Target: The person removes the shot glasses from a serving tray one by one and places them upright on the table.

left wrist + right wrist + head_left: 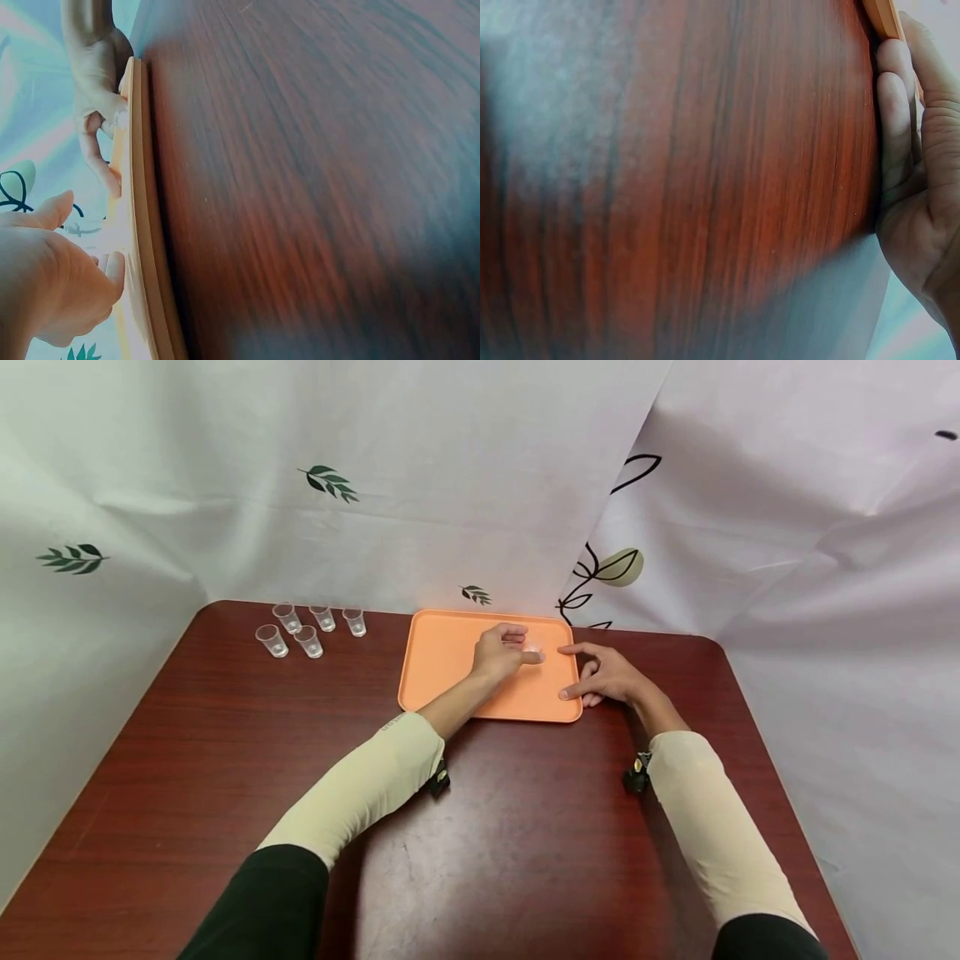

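Note:
An orange tray (pixel 442 668) lies at the far side of the table. My left hand (pixel 498 653) is over it, thumb and fingers apart around a clear plastic cup (pixel 533 645) standing on the tray; whether they touch the cup is hard to tell. In the left wrist view the left hand (pixel 60 277) has a gap between thumb and fingers. My right hand (pixel 607 675) holds the tray's right edge, thumb and index finger over the rim and the other fingers curled outside it. The right wrist view shows the right hand (pixel 922 142) at the tray's corner (pixel 885 19).
Several clear plastic cups (pixel 309 642) stand at the table's back left, to the left of the tray. A white curtain (pixel 420 485) with leaf prints hangs right behind the dark red wooden table (pixel 525 827). Another curtain (pixel 840 610) is on the right side.

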Tool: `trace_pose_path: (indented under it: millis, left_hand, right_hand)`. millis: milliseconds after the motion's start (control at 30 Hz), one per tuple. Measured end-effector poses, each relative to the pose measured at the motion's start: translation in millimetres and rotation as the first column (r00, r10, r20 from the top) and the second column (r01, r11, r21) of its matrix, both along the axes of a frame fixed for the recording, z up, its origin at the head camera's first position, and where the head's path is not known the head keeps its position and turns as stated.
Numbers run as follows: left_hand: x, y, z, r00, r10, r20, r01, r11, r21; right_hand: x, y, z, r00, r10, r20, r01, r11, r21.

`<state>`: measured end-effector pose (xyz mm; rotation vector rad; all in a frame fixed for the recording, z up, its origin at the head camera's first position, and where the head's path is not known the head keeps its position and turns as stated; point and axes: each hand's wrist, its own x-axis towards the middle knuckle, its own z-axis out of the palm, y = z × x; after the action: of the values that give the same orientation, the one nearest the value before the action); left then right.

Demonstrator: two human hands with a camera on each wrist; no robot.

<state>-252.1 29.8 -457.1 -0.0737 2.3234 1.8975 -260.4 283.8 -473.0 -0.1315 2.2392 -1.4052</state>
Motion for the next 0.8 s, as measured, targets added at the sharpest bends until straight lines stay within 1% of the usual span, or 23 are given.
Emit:
trace_pose_path:
  millis: [333,533,633,733,800]
  left_hand:
    - [-1.7,6,-0.2,0.999,0.039,0.015,-0.039,0.999,0.0]
    - [-1.7,11,1.2,1.0,0.023,0.015,-0.022,0.999,-0.04]
    - [-2.6,13,0.5,1.0,0.016,-0.002,-0.016,0.998,-0.058]
    - [-5.6,13,-2.8,1.0,0.01,-0.004,-0.01,0.998,-0.066]
    - [-11.3,12,-9.9,1.0,0.004,0.0,-0.004,0.997,-0.073]
  right_hand:
    - [0.3,0,0.1,1.0,-0.001,0.0,0.001,1.0,0.002]
    - [0.7,0,-0.6,1.0,-0.007,-0.004,0.007,1.0,0.006]
    - [1.2,0,-1.2,1.0,-0.005,-0.008,0.005,1.0,0.008]
    - [1.4,-1,-1.3,1.0,-0.002,-0.011,0.003,1.0,0.009]
    - [1.4,-1,-1.0,1.0,-0.002,-0.013,0.002,1.0,0.013]
